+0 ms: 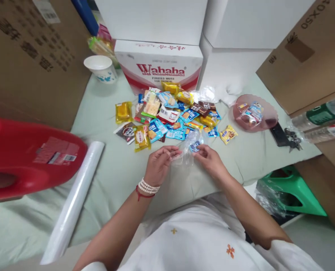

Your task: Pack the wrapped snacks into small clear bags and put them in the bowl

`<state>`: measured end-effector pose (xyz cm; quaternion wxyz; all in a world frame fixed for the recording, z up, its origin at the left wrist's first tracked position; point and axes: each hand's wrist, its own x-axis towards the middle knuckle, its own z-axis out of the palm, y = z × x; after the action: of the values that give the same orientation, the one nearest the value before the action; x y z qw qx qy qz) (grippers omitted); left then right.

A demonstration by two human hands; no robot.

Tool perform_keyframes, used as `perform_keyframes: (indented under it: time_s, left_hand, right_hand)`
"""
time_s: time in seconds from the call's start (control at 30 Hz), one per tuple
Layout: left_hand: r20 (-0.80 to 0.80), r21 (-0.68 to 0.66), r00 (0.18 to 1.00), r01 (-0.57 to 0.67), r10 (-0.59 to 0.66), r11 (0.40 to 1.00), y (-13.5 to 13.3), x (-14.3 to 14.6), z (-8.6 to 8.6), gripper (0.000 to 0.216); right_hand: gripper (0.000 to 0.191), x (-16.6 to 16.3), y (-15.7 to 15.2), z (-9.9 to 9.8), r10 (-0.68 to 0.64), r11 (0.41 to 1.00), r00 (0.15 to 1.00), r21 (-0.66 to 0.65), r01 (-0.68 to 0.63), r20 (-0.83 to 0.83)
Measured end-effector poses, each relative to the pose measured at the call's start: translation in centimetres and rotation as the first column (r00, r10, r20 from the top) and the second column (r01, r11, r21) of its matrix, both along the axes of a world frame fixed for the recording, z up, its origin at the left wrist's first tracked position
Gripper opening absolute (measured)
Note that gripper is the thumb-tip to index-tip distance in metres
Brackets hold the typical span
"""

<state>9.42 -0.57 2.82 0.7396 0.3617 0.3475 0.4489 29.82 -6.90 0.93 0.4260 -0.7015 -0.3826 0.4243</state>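
My left hand (160, 162) and my right hand (209, 160) both pinch a clear plastic bag (185, 153) above the pale green cloth (111, 165). A small blue snack packet (195, 145) shows inside the bag near my right fingers. Just beyond my hands lies a pile of several wrapped snacks (170, 114) in yellow, blue and brown wrappers. A lone yellow packet (228, 134) lies to the right of the pile.
A roll of clear bags (74, 199) lies at the left beside a red plastic stool (23, 158). A pink plate (269, 114) with snacks sits at the right, by keys (293, 140) and water bottles (322, 116). A Wahaha box (158, 67), a paper cup (100, 68) and cartons stand behind.
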Motion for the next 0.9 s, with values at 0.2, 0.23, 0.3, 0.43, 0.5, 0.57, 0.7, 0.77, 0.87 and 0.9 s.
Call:
perform_keyframes:
  time_s: [0.2,0.23,0.3,0.43,0.5,0.57,0.7,0.77,0.87,0.9]
  left_hand:
    - [-0.302,-0.079,0.939,-0.199,0.167,0.977,-2.6,-4.3,-1.1,0.023]
    - [-0.391,-0.077,0.897,-0.256,0.207,0.964,-2.9,-5.5,-1.4,0.019]
    - [-0.547,0.005,0.789,-0.33,0.279,0.944,-3.7,-7.4,-1.6,0.021]
    - [-0.636,0.334,0.64,-0.275,0.431,0.901,-4.3,-7.0,0.4,0.042]
    - [-0.635,0.439,0.631,-0.179,0.445,0.881,-3.6,-4.7,1.3,0.056]
    - [-0.663,0.462,0.63,-0.082,0.405,0.883,-2.4,-2.1,1.1,0.061]
    - [-0.731,0.253,0.657,0.007,0.186,0.968,-0.3,1.1,-1.7,0.015]
    - [-0.725,0.223,0.667,-0.011,0.174,0.975,-0.2,1.3,-3.1,0.023]
    - [-0.708,0.22,0.685,-0.017,0.171,0.975,-1.1,1.3,-4.0,0.025]
    - [-0.707,0.217,0.69,-0.002,0.158,0.976,-1.6,1.3,-4.0,0.025]
  right_hand:
    - [0.026,-2.0,3.8,-0.8,0.113,0.99,0.987,0.096,-0.102,-0.113]
    - [0.025,-1.9,3.9,-0.7,0.138,0.985,0.988,0.112,-0.13,-0.069]
    - [0.022,-1.7,3.6,-0.3,0.204,0.968,0.978,0.14,-0.208,0.042]
    - [0.019,-1.3,2.5,1.1,0.344,0.885,0.893,0.218,-0.412,0.291]
    - [0.02,-1.3,1.8,1.7,0.392,0.83,0.832,0.239,-0.504,0.393]
    - [0.022,-1.2,0.8,2.0,0.414,0.795,0.792,0.246,-0.555,0.448]
    - [0.019,0.8,-1.8,1.0,0.301,0.866,0.857,0.255,-0.429,0.419]
    - [0.02,2.3,-3.3,0.1,0.219,0.937,0.914,0.186,-0.295,0.343]
    - [0.03,4.2,-4.8,-0.3,0.217,0.974,0.941,0.005,-0.226,0.261]
    - [0.035,4.5,-4.9,-0.1,0.214,0.976,0.937,-0.027,-0.215,0.277]
